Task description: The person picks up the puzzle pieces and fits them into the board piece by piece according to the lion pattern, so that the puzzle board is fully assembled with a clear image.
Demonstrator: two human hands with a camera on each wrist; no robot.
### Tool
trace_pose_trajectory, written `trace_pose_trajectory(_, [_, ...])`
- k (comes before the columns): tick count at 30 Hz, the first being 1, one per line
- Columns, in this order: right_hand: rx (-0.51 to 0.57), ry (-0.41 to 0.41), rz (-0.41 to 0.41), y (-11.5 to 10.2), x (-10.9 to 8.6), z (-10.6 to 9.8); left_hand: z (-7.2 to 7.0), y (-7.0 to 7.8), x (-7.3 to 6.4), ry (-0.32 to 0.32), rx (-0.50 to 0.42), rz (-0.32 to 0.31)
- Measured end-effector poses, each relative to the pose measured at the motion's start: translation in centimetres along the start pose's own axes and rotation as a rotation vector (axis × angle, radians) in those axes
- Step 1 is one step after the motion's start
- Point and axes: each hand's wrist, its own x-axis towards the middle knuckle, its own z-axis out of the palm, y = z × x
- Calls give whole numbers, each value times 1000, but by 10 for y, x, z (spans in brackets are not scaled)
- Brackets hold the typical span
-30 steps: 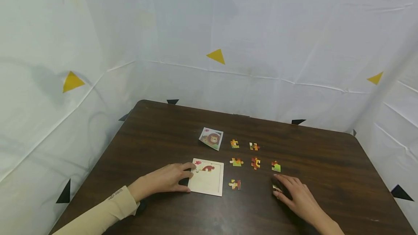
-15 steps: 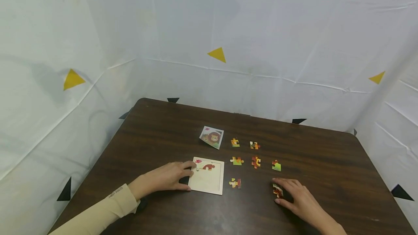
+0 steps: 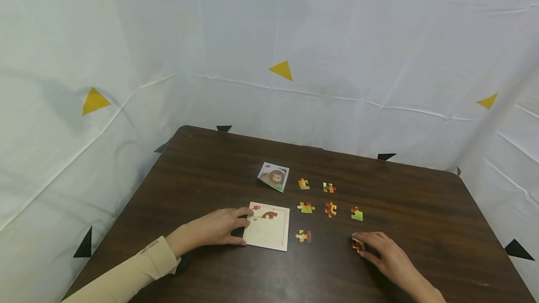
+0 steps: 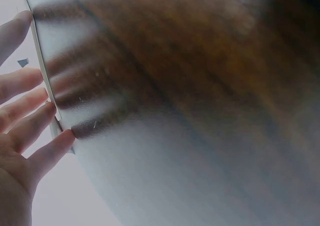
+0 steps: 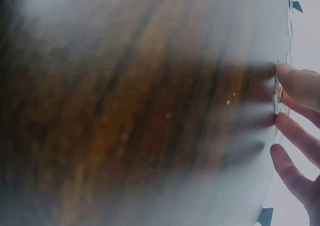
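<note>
My left hand [image 3: 219, 228] rests at the left edge of a square wooden puzzle board [image 3: 266, 238], fingertips and thumb spread along that side. Most of the board is bare cream. A dark red puzzle piece [image 3: 270, 215] lies in its upper part, below a printed pink figure at the top left corner. To the right, my right hand [image 3: 389, 257] pinches another puzzle piece [image 3: 357, 246], brown and orange, between thumb and fingers, low over the table. In the right wrist view, only a thin sliver of it shows between the fingertips.
Several loose puzzle pieces [image 3: 306, 208] lie on the dark wooden table [image 3: 219, 167] between the board and my right hand. A picture card [image 3: 274, 177] with a lion lies behind the board, one corner curled. White sheeting [image 3: 328, 36] surrounds the table.
My right fingers have shifted around the brown puzzle piece, which turned slightly and is now pinched between thumb and fingers. The left hand and the board have stayed put.
</note>
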Motion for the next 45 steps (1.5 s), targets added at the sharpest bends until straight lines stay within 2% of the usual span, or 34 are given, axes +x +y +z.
trace_pose_trajectory(6, [-26,31,-89,2,3,2,0,1,0,2,0,1])
trace_pose_trajectory(11, [-40,42,-113,2,5,3,-1,1,0,-4,-5,-4])
trace_pose_trajectory(20, [-68,55,-48,-4,19,4,-3,1,0,-3,-1,-4])
trace_pose_trajectory(28, [-88,175,-19,-14,35,6,-4,3,-1,-3,-12,0])
trace_pose_trajectory(33, [-75,210,-7,-19,45,7,-5,4,-1,-2,-10,-1])
trace_pose_trajectory(45, [-19,185,3,-32,63,17,-3,2,0,23,1,23])
